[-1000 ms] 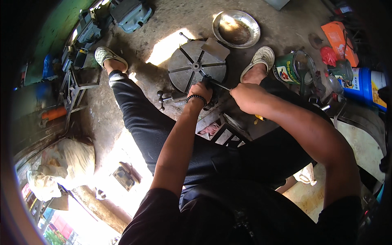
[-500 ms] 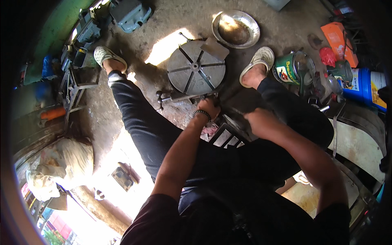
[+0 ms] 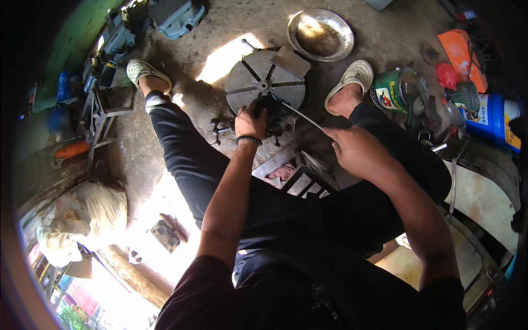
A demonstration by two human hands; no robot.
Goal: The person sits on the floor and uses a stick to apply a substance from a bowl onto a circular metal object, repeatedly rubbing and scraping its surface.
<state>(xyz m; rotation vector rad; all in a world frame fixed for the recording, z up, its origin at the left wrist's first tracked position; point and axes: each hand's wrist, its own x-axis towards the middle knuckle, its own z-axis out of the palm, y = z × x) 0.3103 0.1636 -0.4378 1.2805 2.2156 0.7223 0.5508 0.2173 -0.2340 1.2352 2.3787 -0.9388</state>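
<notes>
1. The rough brown floor is dirty and carries the round metal plate.
2. A bright sun patch is on the floor, just beyond the plate and to its left.
3. A shiny pan sits beyond the plate, to the right.
4. Right of the plate are a pale shoe, a green can and, farthest, a blue bucket.
5. A flat metal piece covers the plate's far right edge.
6. The right hand, nearer than the plate, squeezes a thin metal rod; its tip is over the plate.
7. The left hand curls by a dark thing, hiding the plate's near edge; I can't tell if it grips.
</notes>
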